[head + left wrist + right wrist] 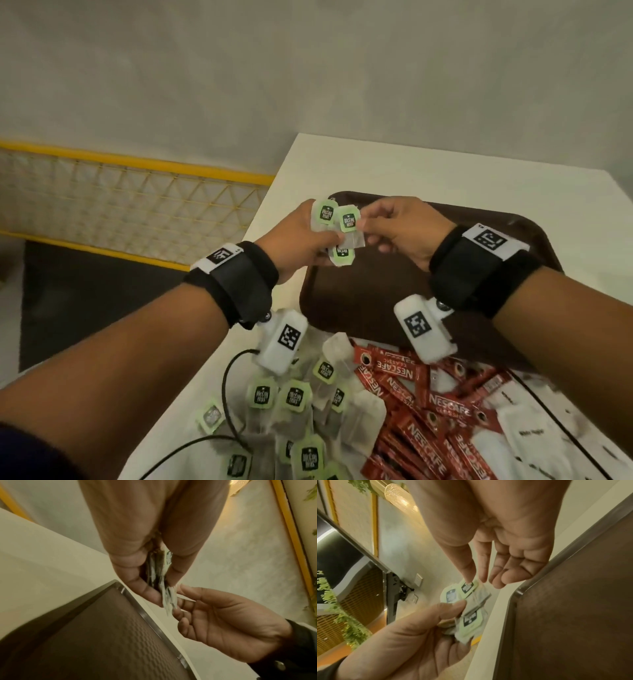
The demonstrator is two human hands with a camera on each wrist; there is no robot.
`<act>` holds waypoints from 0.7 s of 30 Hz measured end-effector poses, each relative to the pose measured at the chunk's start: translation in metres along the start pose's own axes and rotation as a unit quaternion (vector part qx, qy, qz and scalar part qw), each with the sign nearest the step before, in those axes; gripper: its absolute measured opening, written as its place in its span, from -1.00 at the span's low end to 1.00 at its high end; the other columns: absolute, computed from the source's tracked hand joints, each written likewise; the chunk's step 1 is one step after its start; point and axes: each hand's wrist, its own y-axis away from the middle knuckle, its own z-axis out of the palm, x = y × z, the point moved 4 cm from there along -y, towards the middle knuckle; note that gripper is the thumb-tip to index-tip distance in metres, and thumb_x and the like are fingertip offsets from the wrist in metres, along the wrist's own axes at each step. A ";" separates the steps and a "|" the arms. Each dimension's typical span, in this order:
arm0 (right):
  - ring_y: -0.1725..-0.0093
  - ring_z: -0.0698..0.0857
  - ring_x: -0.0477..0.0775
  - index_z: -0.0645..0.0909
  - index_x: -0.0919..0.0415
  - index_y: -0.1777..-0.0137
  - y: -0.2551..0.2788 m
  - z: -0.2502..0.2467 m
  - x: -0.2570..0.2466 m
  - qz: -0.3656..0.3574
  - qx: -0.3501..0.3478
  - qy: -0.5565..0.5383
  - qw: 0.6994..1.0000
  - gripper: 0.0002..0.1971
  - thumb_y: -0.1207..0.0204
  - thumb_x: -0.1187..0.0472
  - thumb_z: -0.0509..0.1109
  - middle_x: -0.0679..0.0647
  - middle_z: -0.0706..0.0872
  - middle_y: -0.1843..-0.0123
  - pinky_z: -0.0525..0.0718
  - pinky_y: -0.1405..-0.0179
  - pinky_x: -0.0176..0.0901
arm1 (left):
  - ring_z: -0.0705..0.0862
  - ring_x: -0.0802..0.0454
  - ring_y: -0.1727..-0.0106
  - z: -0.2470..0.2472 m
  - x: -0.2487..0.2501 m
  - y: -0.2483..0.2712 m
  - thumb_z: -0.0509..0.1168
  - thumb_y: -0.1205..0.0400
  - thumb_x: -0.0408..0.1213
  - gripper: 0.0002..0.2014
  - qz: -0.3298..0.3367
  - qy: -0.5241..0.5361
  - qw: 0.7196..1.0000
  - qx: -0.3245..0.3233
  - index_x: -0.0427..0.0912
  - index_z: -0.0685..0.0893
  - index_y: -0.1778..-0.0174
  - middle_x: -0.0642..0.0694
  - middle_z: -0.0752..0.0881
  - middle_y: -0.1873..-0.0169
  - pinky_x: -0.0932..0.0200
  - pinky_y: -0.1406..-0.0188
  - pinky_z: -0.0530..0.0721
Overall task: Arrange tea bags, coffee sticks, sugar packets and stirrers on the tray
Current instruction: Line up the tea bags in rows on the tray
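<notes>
My left hand [317, 240] grips a small bunch of tea bags [337, 228] with green tags, held above the far left corner of the brown tray [370, 294]. My right hand [363, 224] meets it from the right and pinches the tag of one tea bag [349, 219] between thumb and forefinger. The left wrist view shows the bunch [165, 588] edge-on in my left hand [154, 585], with the fingertips [181, 601] of my right hand on it. In the right wrist view, my right thumb touches the top tag [467, 587] while my left hand [453, 609] grips the bags.
A loose pile of tea bags [298, 411] lies on the white table [445, 164] near me. Beside it are red coffee sticks [424, 407] and white sugar packets [527, 431]. A black cable [224, 380] crosses the pile. A yellow mesh rail [137, 205] runs past the table's left edge.
</notes>
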 end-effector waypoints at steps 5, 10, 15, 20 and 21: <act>0.33 0.67 -0.05 0.66 0.26 0.09 -0.027 -0.004 -0.002 0.002 0.001 -0.022 1.000 -0.93 -0.49 0.37 0.50 0.18 0.75 0.20 0.65 0.34 -0.29 | 0.80 -0.11 -0.07 -0.014 0.006 -0.025 0.35 -0.62 -0.56 -0.71 0.025 -0.010 1.000 -0.012 -0.06 0.63 -0.09 -0.28 0.76 -0.13 -0.08 0.00 0.80; 0.40 0.67 -0.04 0.63 0.27 0.10 -0.064 -0.014 0.004 0.018 0.055 -0.090 0.994 -0.90 -0.48 0.36 0.51 0.18 0.72 0.31 0.62 0.38 -0.27 | 0.80 -0.14 -0.11 -0.040 0.000 -0.055 0.37 -0.65 -0.46 -0.66 0.002 0.014 0.999 0.029 -0.28 0.56 -0.34 -0.26 0.78 -0.16 -0.09 -0.04 0.79; 0.39 0.66 -0.03 0.65 0.23 0.05 -0.106 -0.018 0.026 0.086 0.101 -0.049 0.990 -0.89 -0.49 0.31 0.52 0.20 0.77 0.23 0.54 0.45 -0.26 | 0.80 -0.18 -0.15 -0.071 -0.015 -0.077 0.37 -0.65 -0.46 -0.63 -0.050 0.066 0.993 0.087 -0.30 0.55 -0.38 -0.30 0.76 -0.21 -0.06 -0.08 0.81; 0.36 0.63 -0.03 0.67 0.23 0.06 -0.140 -0.003 0.038 0.106 0.078 0.070 0.989 -0.88 -0.49 0.23 0.53 0.20 0.80 0.07 0.48 0.49 -0.23 | 0.79 -0.18 -0.14 -0.080 -0.029 -0.086 0.24 -0.67 -0.51 -0.70 -0.072 0.083 0.991 0.077 -0.33 0.55 -0.33 -0.33 0.75 -0.21 0.08 0.07 0.82; 0.36 0.62 -0.02 0.66 0.21 0.07 -0.145 0.000 0.038 0.111 0.073 0.086 0.987 -0.89 -0.48 0.22 0.53 0.18 0.79 0.09 0.48 0.48 -0.22 | 0.79 -0.17 -0.14 -0.080 -0.030 -0.087 0.22 -0.67 -0.51 -0.68 -0.075 0.079 0.992 0.070 -0.32 0.53 -0.35 -0.31 0.74 -0.22 0.08 0.06 0.82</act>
